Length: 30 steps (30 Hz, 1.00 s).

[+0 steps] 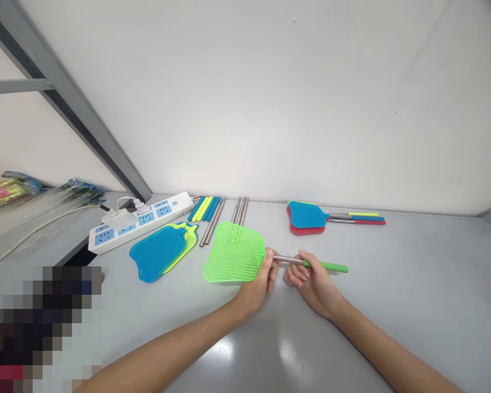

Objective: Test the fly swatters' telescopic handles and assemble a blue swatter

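A green fly swatter (235,254) with a metal rod and a green grip is held level above the grey table. My left hand (265,273) pinches it where the mesh head meets the rod. Around the rod, just before the grip, the fingers of my right hand (313,278) are closed. To the left, blue swatter heads (157,254) lie partly over a yellow one (190,240). Behind the green head are loose metal rods (213,222) and several blue and yellow grips (204,209).
A white power strip (141,221) with plugs and a cable lies at the back left. Stacked swatters (309,215) with blue, yellow and red parts rest at the back right near the wall. Plastic-wrapped packages (45,202) sit at the far left beyond a metal frame (77,103).
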Available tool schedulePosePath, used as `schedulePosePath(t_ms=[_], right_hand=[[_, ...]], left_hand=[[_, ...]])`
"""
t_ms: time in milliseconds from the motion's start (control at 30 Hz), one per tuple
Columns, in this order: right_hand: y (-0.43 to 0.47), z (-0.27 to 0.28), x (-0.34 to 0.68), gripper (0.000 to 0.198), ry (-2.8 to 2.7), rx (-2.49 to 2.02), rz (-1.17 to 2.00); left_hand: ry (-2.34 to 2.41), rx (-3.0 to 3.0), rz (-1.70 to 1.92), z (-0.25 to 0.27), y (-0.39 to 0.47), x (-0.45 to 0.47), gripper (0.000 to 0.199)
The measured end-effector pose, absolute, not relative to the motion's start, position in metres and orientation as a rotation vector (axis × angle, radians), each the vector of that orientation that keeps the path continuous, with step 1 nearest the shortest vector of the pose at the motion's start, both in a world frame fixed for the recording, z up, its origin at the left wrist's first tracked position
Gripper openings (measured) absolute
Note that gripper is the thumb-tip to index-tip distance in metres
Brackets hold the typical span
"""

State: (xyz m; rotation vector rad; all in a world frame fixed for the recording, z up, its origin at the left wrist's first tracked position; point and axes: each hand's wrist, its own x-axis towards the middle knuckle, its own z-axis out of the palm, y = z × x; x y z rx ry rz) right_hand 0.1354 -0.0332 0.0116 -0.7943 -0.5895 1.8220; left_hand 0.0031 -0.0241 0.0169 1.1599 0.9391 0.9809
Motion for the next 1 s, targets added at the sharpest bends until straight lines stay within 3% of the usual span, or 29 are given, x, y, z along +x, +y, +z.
schedulePosePath(t_ms=[367,1000], right_hand=[[-0.0302,0.0108,0.1398,0.039,-0.427,-0.645,1.765],[-0.0282,0.0094,0.1379,0.039,-0.406,-0.672,1.766]], left_hand=[[0.903,0.879,1.175,0.0139,-0.0220,0.0016,0.040],[0.970,1.079,1.165,0.0136,-0.0191,0.0018,0.038]])
